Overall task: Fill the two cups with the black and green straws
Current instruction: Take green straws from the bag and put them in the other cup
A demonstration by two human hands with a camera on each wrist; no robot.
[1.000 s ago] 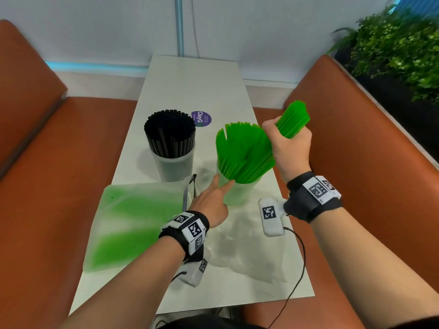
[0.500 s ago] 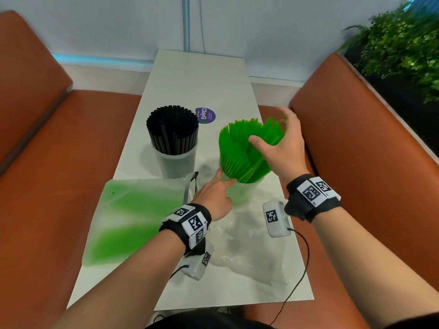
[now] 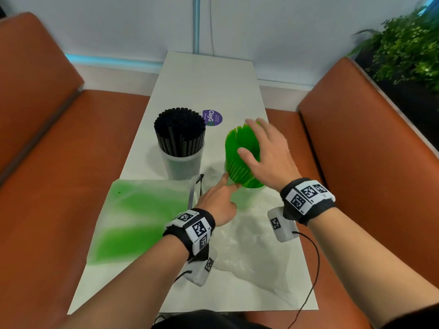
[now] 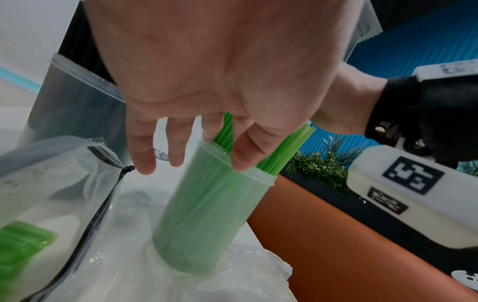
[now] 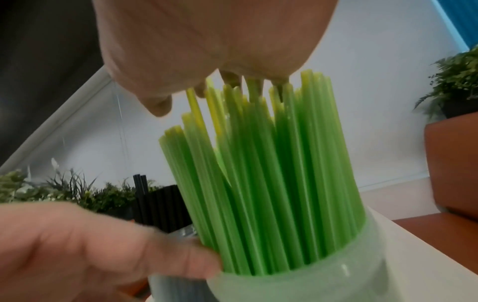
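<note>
Green straws (image 3: pixel 240 157) under flat right hand (image 3: pixel 268 160), left hand (image 3: pixel 219 200) relaxed, white table (image 3: pixel 209 86) between orange benches (image 3: pixel 370 143).

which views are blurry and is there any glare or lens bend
Head view: right hand motion-smeared, table edges and benches bowed by the wide lens. Left wrist view: green straws and cup soft. Right wrist view: left hand blurred, small glint on the cup.
</note>
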